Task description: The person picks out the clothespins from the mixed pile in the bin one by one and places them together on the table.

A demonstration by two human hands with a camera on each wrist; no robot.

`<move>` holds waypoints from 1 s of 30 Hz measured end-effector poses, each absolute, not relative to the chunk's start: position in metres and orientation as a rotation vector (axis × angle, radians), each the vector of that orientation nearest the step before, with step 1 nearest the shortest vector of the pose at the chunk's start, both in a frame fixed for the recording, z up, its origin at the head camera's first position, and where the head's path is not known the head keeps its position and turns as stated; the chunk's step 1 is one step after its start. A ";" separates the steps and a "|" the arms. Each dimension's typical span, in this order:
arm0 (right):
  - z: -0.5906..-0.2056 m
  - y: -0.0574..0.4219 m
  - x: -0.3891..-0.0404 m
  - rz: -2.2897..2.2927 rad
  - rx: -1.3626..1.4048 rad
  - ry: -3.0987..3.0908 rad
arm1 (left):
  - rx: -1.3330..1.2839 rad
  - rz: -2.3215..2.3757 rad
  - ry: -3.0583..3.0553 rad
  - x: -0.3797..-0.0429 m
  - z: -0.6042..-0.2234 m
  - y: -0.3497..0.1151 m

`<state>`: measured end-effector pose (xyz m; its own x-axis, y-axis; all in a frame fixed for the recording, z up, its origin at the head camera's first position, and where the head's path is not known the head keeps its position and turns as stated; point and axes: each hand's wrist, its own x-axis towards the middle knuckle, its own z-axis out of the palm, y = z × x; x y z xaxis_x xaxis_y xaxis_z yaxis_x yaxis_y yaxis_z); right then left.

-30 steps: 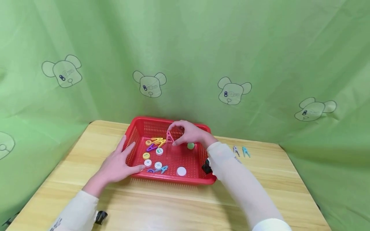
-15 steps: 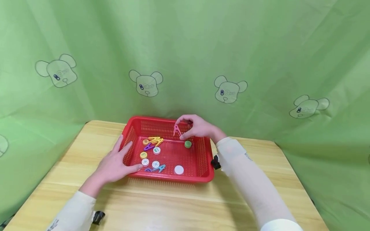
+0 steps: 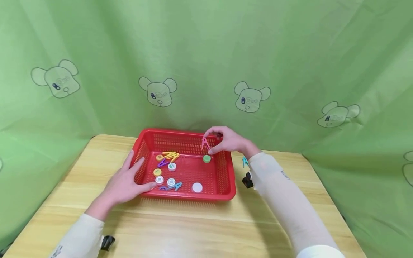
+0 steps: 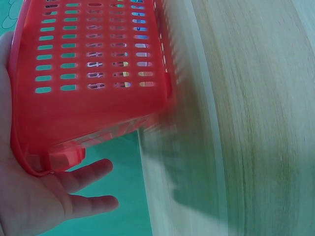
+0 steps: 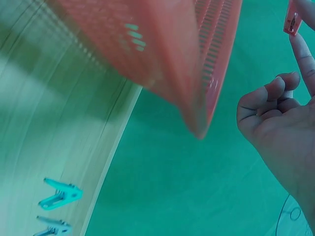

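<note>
My right hand [image 3: 227,139] pinches a pink clothespin [image 3: 205,143] between thumb and index finger, above the back right part of a red plastic basket [image 3: 193,196]. In the right wrist view, its other fingers curl in toward the palm, with the clothespin [image 5: 292,20] at the top edge. My left hand [image 3: 124,184] rests against the basket's left end, fingers straight and spread, its thumb over the front rim. Inside the basket lie yellow clothespins [image 3: 172,156], a purple clothespin [image 3: 163,163], a blue clothespin [image 3: 175,186], a green cap [image 3: 207,158], a plain white cap [image 3: 197,187] and several other round caps [image 3: 171,182].
Right of the basket, a teal clothespin [image 5: 61,193] and another bluish clothespin [image 5: 54,227] lie on the wooden table [image 3: 180,229]. My right forearm partly covers that spot in the head view. A green curtain [image 3: 200,53] hangs behind the table.
My right hand has carried the pink clothespin to the right across the back of the basket. My left hand stays at the basket's left end. The head view has shifted slightly.
</note>
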<state>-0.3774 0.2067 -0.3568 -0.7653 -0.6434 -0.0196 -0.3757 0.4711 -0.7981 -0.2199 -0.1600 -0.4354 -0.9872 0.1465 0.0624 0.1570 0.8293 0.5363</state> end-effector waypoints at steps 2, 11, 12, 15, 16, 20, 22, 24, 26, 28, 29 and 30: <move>-0.359 0.212 -0.379 -1.188 -0.854 2.410 | -0.245 -0.880 -2.989 -0.219 -0.435 -0.161; -0.363 0.235 -0.373 -1.181 -0.819 2.441 | -0.251 -0.909 -2.981 -0.217 -0.433 -0.161; -0.363 0.237 -0.372 -1.170 -0.815 2.454 | -0.250 -0.912 -2.982 -0.217 -0.433 -0.161; -0.365 0.243 -0.369 -1.152 -0.813 2.485 | -0.251 -0.909 -2.986 -0.216 -0.433 -0.161; -0.366 0.246 -0.368 -1.147 -0.814 2.493 | -0.252 -0.903 -2.988 -0.216 -0.433 -0.160; -0.368 0.255 -0.364 -1.144 -0.804 2.512 | -0.252 -0.893 -2.993 -0.216 -0.433 -0.160; -0.368 0.260 -0.361 -1.144 -0.798 2.522 | -0.248 -0.891 -2.994 -0.216 -0.434 -0.160; -0.367 0.265 -0.358 -1.152 -0.795 2.528 | -0.246 -0.893 -2.994 -0.216 -0.434 -0.160; -0.368 0.270 -0.357 -1.150 -0.789 2.536 | -0.249 -0.892 -2.994 -0.216 -0.433 -0.160; -0.369 0.275 -0.356 -1.154 -0.778 2.538 | -0.255 -0.894 -2.994 -0.216 -0.432 -0.160; -0.369 0.278 -0.355 -1.155 -0.771 2.539 | -0.259 -0.895 -2.992 -0.217 -0.432 -0.159; -0.369 0.281 -0.355 -1.153 -0.764 2.540 | -0.262 -0.894 -2.991 -0.217 -0.432 -0.159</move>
<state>-0.3546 0.2805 -0.3695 -0.8316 -0.5553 -0.0091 -0.3585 0.5494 -0.7548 -0.2168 -0.1591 -0.4318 -0.9860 0.1569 0.0559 0.1619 0.8234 0.5439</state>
